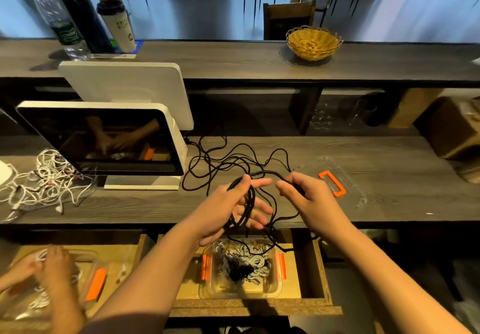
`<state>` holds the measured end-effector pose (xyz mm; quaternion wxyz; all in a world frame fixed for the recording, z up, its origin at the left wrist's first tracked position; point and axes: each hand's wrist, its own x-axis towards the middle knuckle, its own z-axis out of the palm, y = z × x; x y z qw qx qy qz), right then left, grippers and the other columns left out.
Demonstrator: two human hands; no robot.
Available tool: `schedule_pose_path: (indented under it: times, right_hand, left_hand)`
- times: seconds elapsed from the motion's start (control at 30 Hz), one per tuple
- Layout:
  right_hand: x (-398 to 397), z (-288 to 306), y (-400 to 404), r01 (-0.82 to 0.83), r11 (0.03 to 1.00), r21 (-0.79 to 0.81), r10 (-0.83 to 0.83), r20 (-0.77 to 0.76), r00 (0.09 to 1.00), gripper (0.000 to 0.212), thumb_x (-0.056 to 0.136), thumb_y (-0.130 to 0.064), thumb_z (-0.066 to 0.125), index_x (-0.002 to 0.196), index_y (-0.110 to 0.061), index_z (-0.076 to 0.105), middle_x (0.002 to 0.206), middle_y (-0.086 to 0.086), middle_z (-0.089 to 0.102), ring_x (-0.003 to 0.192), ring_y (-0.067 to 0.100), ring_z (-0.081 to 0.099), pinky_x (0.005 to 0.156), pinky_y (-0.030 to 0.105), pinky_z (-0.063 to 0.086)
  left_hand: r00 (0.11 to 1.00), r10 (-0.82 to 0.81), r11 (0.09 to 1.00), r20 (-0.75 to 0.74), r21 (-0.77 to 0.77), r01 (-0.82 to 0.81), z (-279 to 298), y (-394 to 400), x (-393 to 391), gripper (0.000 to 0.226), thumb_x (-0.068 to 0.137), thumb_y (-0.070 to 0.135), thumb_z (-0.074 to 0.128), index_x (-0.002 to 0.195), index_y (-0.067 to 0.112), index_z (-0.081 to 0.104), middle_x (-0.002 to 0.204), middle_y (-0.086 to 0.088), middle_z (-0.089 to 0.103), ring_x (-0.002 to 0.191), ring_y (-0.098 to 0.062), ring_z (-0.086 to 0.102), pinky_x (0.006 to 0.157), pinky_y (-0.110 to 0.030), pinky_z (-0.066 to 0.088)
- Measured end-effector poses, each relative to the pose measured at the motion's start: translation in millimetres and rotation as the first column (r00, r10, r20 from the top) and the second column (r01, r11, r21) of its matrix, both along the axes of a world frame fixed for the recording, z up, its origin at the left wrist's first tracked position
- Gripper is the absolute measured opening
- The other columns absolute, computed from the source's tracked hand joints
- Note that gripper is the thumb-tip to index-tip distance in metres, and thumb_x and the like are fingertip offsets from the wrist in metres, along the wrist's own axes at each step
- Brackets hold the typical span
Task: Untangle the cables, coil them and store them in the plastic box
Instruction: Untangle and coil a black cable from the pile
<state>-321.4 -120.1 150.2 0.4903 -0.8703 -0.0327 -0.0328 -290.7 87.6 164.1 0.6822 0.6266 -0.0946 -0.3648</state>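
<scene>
A long black cable (220, 159) lies in loose loops on the dark wooden desk (376, 157). My left hand (233, 206) holds several coiled turns of it, thumb on top and fingers spread underneath. My right hand (301, 193) pinches the same cable a little to the right, and a short stretch arches between the two hands. Below them, a clear plastic box (215, 289) with orange clips sits in an open wooden drawer (317, 276) and holds white coiled cables and a black one. The box's clear lid (335, 180) with an orange handle lies on the desk to the right.
A white touchscreen terminal (104, 139) stands at the left. A tangle of white cables (49, 177) lies beside it. At bottom left another person's hands (49, 268) work over a second clear box. A yellow wicker basket (313, 41), a paper cup and bottles stand on the upper counter.
</scene>
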Motion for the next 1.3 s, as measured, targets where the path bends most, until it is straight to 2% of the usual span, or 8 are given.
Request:
schedule_pose_path:
  times: [0.3, 0.53, 0.67, 0.83, 0.97, 1.03, 1.13, 1.3]
  right_hand:
    - [-16, -8, 25, -0.115, 0.988, 0.108, 0.124, -0.087, 0.988, 0.023, 0.103, -0.023, 0.05, 0.084, -0.025, 0.062, 0.065, -0.024, 0.056, 0.063, -0.003, 0.05, 0.06, 0.014, 0.036]
    - [-33, -15, 33, -0.018, 0.964, 0.265, 0.06, -0.152, 0.987, 0.025, 0.106, -0.02, 0.042, 0.109, -0.025, 0.067, 0.063, -0.033, 0.057, 0.064, -0.01, 0.053, 0.061, 0.009, 0.037]
    - [-41, -27, 32, 0.047, 0.971, 0.235, -0.001, -0.193, 0.981, 0.023, 0.104, -0.027, 0.049, 0.112, -0.034, 0.069, 0.095, -0.025, 0.071, 0.096, -0.01, 0.062, 0.081, 0.013, 0.046]
    - [-48, -32, 22, 0.08, 0.917, 0.391, 0.038, -0.286, 0.957, 0.036, 0.1, -0.034, 0.054, 0.069, -0.019, 0.061, 0.055, -0.01, 0.051, 0.054, 0.004, 0.048, 0.055, 0.022, 0.04]
    - [-51, -35, 4, 0.1, 0.782, 0.615, 0.209, -0.41, 0.888, 0.035, 0.099, -0.039, 0.05, 0.077, -0.012, 0.055, 0.051, -0.002, 0.044, 0.043, 0.014, 0.043, 0.047, 0.025, 0.042]
    - [-50, -36, 0, 0.027, 0.843, 0.537, 0.231, -0.407, 0.884, 0.029, 0.104, -0.032, 0.046, 0.09, -0.013, 0.063, 0.055, -0.003, 0.052, 0.05, 0.009, 0.049, 0.053, 0.024, 0.042]
    - [-50, -29, -3, -0.17, 0.942, 0.289, 0.263, -0.325, 0.908, 0.026, 0.104, -0.037, 0.046, 0.09, -0.027, 0.066, 0.075, 0.0, 0.064, 0.071, 0.009, 0.059, 0.067, 0.03, 0.047]
    - [-38, 2, -19, -0.451, 0.857, -0.25, 0.439, -0.104, 0.892, 0.019, 0.104, -0.039, 0.042, 0.1, -0.03, 0.058, 0.069, -0.012, 0.054, 0.063, 0.004, 0.05, 0.062, 0.024, 0.036]
  left_hand:
    - [0.932, 0.308, 0.883, -0.19, -0.308, -0.355, -1, -18, -4, 0.051, 0.098, 0.055, 0.03, 0.136, 0.032, 0.054, 0.131, -0.014, 0.066, 0.121, -0.031, 0.064, 0.104, -0.047, 0.05]
    - [0.851, 0.458, 0.705, -0.258, -0.478, -0.524, 5, -30, 5, 0.051, 0.106, 0.054, 0.024, 0.14, 0.029, 0.053, 0.094, -0.007, 0.069, 0.085, -0.021, 0.068, 0.093, -0.043, 0.058]
    - [0.777, 0.554, 0.635, -0.299, -0.452, -0.626, -2, -44, 14, 0.05, 0.106, 0.055, 0.026, 0.135, 0.029, 0.056, 0.079, 0.0, 0.055, 0.064, -0.01, 0.051, 0.063, -0.027, 0.049]
    - [0.625, 0.698, 0.52, -0.351, -0.352, -0.778, -16, -57, 30, 0.051, 0.105, 0.057, 0.028, 0.135, 0.028, 0.057, 0.073, 0.002, 0.047, 0.058, -0.008, 0.036, 0.051, -0.022, 0.032]
    - [0.528, 0.842, 0.495, -0.11, -0.234, -0.837, -21, -65, 39, 0.046, 0.105, 0.055, 0.032, 0.131, 0.029, 0.061, 0.072, 0.006, 0.044, 0.059, -0.006, 0.036, 0.052, -0.023, 0.032]
    - [0.521, 0.819, 0.553, 0.24, -0.09, -0.829, -21, -67, 41, 0.041, 0.105, 0.053, 0.034, 0.129, 0.035, 0.062, 0.076, 0.01, 0.046, 0.065, -0.006, 0.041, 0.057, -0.024, 0.036]
    - [0.603, 0.498, 0.583, 0.623, 0.274, -0.764, -29, -65, 49, 0.041, 0.104, 0.056, 0.033, 0.13, 0.04, 0.061, 0.112, 0.014, 0.057, 0.108, -0.009, 0.053, 0.088, -0.031, 0.044]
    - [0.845, 0.184, 0.629, 0.502, 0.601, -0.494, -34, -67, 44, 0.058, 0.096, 0.07, 0.029, 0.121, 0.035, 0.069, 0.125, 0.006, 0.066, 0.12, -0.013, 0.055, 0.094, -0.032, 0.041]
